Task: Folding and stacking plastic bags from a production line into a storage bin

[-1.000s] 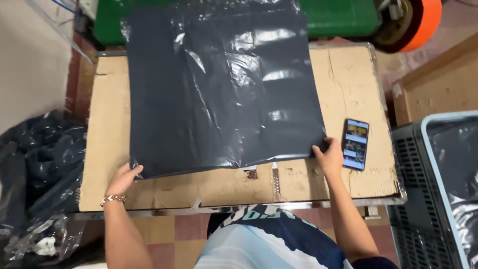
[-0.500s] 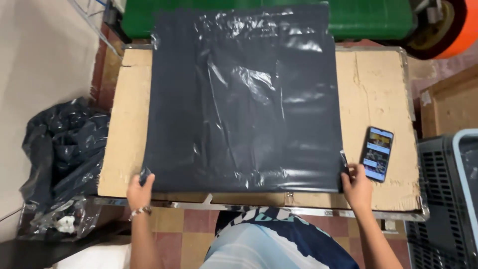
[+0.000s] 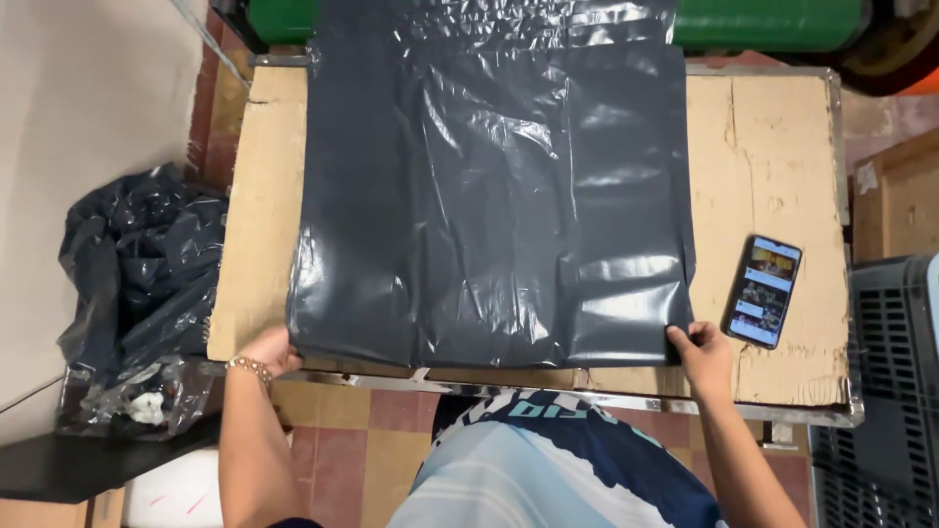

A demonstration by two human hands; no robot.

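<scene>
Item 1: my left hand [image 3: 269, 349], lower left of the frame, fingers curled under the near-left corner of the dark grey plastic bag [image 3: 489, 196], gripping it.

Item 2: my right hand [image 3: 702, 354], lower right, pinching the bag's near-right corner between thumb and fingers.

Item 3: the bag, spread flat across the cardboard-covered table [image 3: 773, 147], filling the centre of the frame.

Item 4: 1 phone [image 3: 762, 290], screen lit, just right of my right hand.

Item 5: crumpled black bags [image 3: 137, 284], far left.
</scene>
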